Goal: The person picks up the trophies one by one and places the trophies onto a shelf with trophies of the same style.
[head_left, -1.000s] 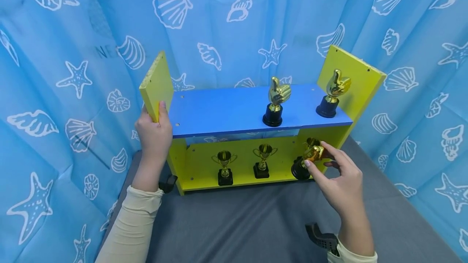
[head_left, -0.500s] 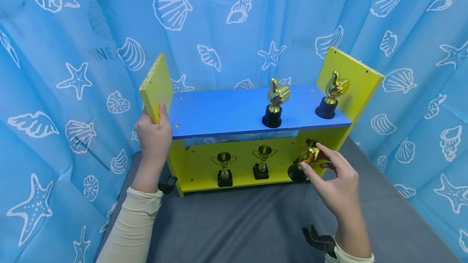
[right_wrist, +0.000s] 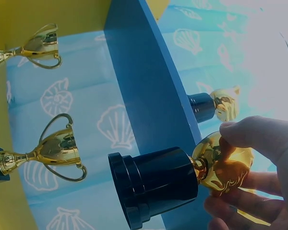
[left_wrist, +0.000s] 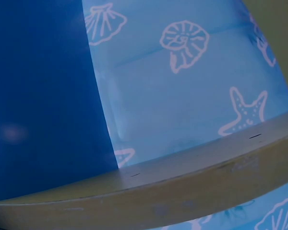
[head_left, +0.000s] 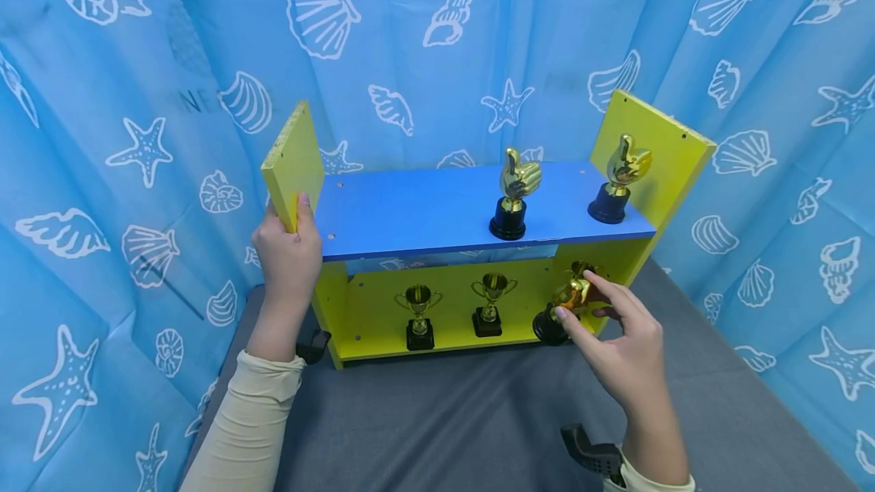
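Observation:
My left hand (head_left: 290, 253) grips the front edge of the shelf's yellow left side panel (head_left: 295, 162). In front of the lower right compartment, my right hand (head_left: 622, 332) pinches a gold thumbs-up trophy (head_left: 573, 296) by its gold top; its black base (right_wrist: 156, 184) tilts down to the left. Partly hidden behind it is a gold cup trophy (head_left: 579, 268). Two more cup trophies, a left one (head_left: 418, 310) and a middle one (head_left: 489, 302), stand upright on the yellow lower board. Up on the blue shelf board (head_left: 410, 207) are two thumbs-up trophies, one near the middle (head_left: 513, 192) and one at the right (head_left: 615, 181).
The shelf's yellow right side panel (head_left: 656, 135) rises beside the right trophy. A grey cloth (head_left: 437, 424) covers the surface under and before the shelf. Blue curtains (head_left: 424, 44) with white shell prints hang behind and on both sides.
My right hand has moved slightly left and down with the thumbs-up trophy, across the front of the lower compartment. My left hand keeps its grip on the side panel.

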Demonstrator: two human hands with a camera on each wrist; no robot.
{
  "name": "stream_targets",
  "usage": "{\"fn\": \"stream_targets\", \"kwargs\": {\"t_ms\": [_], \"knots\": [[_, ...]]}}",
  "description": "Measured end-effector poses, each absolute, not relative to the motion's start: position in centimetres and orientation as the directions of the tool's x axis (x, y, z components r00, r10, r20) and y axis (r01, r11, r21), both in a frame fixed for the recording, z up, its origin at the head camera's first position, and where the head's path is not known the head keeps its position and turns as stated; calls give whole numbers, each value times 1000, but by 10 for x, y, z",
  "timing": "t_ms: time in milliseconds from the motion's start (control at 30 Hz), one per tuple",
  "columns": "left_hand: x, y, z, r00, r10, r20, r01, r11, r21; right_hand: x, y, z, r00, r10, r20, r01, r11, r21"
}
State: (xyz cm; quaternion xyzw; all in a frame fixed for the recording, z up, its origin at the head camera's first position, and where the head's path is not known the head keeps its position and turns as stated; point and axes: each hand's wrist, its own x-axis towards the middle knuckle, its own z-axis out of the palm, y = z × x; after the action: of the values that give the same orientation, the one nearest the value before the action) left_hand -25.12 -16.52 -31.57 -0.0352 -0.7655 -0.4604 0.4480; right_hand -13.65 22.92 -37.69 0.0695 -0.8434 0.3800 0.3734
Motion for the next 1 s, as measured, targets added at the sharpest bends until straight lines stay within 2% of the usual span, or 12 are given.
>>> {"fn": "stream_targets", "kwargs": {"t_ms": [733, 1000], "knots": [[-251, -165, -316, -599, -353, 718, 470, 571, 673, -135, 222, -380, -715, 130, 687, -419, 707, -570], [-251, -166, -317, -594, -345, 727, 484, 568, 665, -134, 218, -380, -748, 147, 648, -390, 692, -608]]}}
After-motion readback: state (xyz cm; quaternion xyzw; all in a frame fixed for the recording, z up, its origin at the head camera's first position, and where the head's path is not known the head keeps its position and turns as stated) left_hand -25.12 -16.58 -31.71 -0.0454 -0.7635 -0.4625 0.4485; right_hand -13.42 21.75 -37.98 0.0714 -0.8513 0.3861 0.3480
